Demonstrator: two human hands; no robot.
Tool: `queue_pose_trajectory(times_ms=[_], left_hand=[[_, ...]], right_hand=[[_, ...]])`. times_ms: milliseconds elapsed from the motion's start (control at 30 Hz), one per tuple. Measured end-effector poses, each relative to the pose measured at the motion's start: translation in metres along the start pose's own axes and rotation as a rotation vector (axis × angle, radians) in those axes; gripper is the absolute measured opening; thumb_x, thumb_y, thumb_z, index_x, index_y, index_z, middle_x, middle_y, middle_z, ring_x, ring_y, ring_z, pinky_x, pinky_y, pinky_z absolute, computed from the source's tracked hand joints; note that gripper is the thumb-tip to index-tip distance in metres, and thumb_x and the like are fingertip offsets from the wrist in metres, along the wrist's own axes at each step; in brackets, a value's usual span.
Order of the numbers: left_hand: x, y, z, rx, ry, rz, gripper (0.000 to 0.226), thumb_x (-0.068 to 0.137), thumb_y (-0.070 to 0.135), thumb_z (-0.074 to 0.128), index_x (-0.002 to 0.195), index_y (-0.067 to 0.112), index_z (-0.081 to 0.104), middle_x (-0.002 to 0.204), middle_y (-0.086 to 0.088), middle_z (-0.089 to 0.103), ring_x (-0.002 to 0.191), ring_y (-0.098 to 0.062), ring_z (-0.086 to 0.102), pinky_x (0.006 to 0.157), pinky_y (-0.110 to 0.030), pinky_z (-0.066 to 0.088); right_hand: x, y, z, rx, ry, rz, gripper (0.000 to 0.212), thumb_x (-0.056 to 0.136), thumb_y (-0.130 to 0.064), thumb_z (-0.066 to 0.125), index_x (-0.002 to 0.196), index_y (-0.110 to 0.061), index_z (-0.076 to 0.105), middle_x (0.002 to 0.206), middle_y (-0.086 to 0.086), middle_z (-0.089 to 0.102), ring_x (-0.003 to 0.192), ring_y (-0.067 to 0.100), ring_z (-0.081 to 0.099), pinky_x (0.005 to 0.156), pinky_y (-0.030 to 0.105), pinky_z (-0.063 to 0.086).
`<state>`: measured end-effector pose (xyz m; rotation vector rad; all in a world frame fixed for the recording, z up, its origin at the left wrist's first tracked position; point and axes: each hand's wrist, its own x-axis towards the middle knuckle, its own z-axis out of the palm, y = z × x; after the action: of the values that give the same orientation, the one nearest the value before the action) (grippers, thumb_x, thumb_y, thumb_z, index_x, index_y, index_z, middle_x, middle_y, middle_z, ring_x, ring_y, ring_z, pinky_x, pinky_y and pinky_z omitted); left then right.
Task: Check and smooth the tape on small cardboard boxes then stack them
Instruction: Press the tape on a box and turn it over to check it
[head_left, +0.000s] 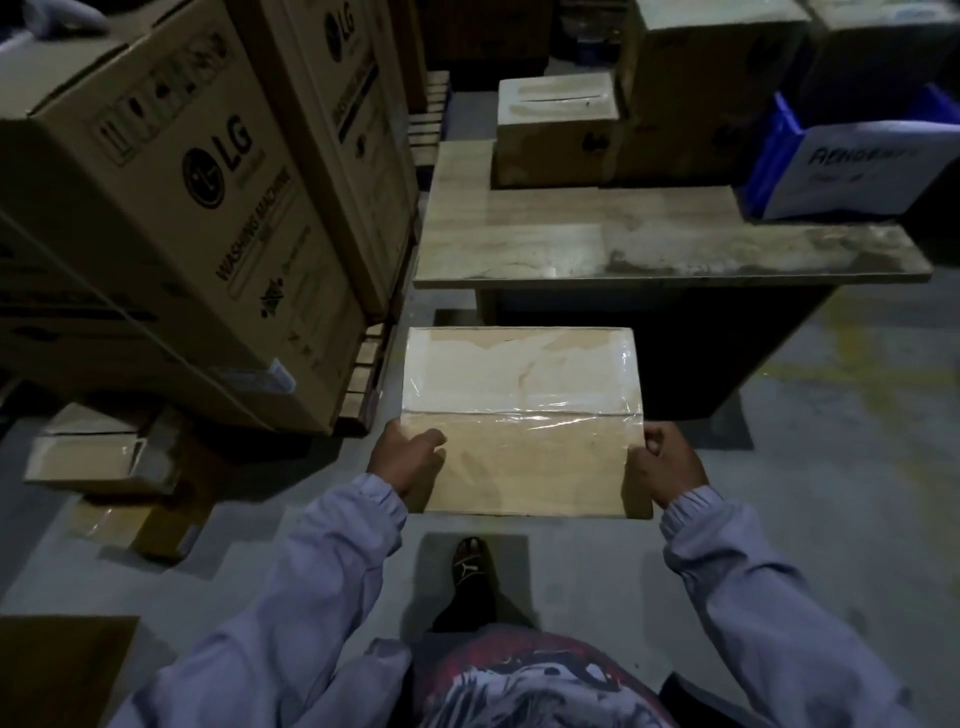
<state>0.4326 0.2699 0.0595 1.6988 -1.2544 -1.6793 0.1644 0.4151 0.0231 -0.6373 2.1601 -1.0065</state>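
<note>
A single wide-angle camera rides on the person's head, facing forward and tilted steeply down at the floor (831, 467). It sits close over the left grip (410, 462) and right grip (670, 465), which hold the small box (524, 415) mid-frame. The person's foot (470, 564) lies toward 6 o'clock, the desk (623, 244) farther off at 12 o'clock, tall cartons (171, 182) looming near at 10 o'clock.

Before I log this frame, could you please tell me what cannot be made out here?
Head view:
Underside of small box: hidden by its own top.
Fingers of left hand and right hand underneath: hidden by the box.
Handwriting on blue bin label: blurred.
Tape on floor boxes: lost in dim light.
</note>
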Motion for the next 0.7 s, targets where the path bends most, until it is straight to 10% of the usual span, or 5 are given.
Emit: queue_pose_trajectory(times_ms=[367,700], left_hand=[[0.128,0.073,-0.009,-0.06,-0.129,-0.086,0.056,0.058,0.028,0.077,0.112,0.016,0.062,0.106,-0.014,0.066,0.098,-0.031,0.066,0.094,-0.046,0.053],[0.196,0.127,0.026,0.074,-0.106,-0.061,0.034,0.074,0.023,0.071,0.106,0.016,0.063,0.101,-0.012,0.065,0.096,-0.032,0.063,0.094,-0.05,0.052]], right_hand=[[0.1,-0.073,0.03,0.061,0.06,0.047,0.028,0.087,0.001,0.058,0.111,-0.011,0.052,0.105,0.012,0.062,0.093,0.025,0.058,0.078,0.032,0.043],[0.177,-0.093,0.028,0.084,0.096,0.1,0.028,0.082,0.006,0.06,0.1,-0.015,0.055,0.102,0.017,0.067,0.093,0.028,0.063,0.088,0.044,0.049]])
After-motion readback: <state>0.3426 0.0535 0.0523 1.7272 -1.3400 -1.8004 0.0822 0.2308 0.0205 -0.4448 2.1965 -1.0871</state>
